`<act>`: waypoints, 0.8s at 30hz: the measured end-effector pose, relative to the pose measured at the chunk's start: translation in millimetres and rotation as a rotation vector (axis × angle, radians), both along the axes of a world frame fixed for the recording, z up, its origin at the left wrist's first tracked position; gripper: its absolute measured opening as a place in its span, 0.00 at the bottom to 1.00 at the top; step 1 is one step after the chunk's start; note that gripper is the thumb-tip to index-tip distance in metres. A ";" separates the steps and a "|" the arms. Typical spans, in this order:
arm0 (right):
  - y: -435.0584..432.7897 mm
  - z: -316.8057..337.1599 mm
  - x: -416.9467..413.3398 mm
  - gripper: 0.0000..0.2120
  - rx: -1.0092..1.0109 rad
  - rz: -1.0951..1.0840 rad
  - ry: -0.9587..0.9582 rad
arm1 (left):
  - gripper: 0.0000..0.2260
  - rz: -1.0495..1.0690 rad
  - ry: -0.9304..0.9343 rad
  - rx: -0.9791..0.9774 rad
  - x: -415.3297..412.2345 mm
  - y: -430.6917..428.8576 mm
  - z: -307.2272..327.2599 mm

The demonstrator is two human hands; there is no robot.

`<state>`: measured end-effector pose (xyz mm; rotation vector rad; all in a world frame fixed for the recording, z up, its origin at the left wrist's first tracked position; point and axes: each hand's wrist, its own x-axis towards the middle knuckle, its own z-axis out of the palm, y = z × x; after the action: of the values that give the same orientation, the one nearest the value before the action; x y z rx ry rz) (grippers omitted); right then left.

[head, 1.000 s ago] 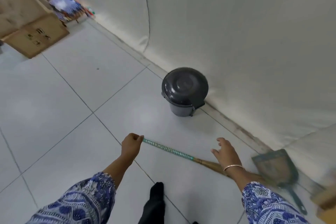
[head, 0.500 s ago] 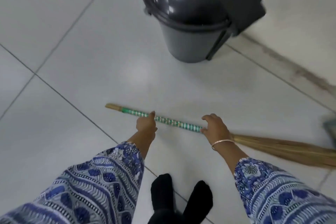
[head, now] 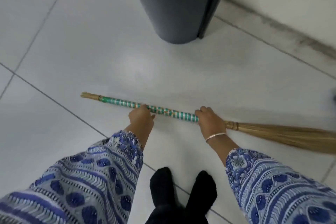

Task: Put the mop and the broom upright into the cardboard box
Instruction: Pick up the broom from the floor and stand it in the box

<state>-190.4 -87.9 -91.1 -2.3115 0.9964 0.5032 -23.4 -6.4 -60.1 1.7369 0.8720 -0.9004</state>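
A grass broom [head: 174, 112] with a green-and-white banded handle lies flat on the white floor tiles, its straw head running off to the right. My left hand [head: 141, 117] grips the handle near its middle. My right hand [head: 209, 119] grips the handle's end where the straw begins. Neither the mop nor the cardboard box is in view.
A dark grey plastic bin [head: 180, 3] stands just beyond the broom, close to the wall's base strip [head: 283, 32] at the right. My two black-socked feet [head: 181, 194] stand just behind the broom. Open floor tiles [head: 54, 42] spread to the left.
The view has dropped lower and closer to the floor. Both hands have closed on the broom handle, the left one sliding from the tip to the middle, the right from open above to gripping.
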 end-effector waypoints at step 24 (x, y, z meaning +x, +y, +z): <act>-28.4 621.3 -262.8 0.12 -0.314 -1.041 -0.552 | 0.08 -0.956 -0.677 -0.764 -286.8 -140.2 699.7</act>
<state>-453.3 -116.3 530.2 -1.6426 1.8153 -0.7006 -310.2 -146.6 639.6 1.5241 -0.7495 -0.9335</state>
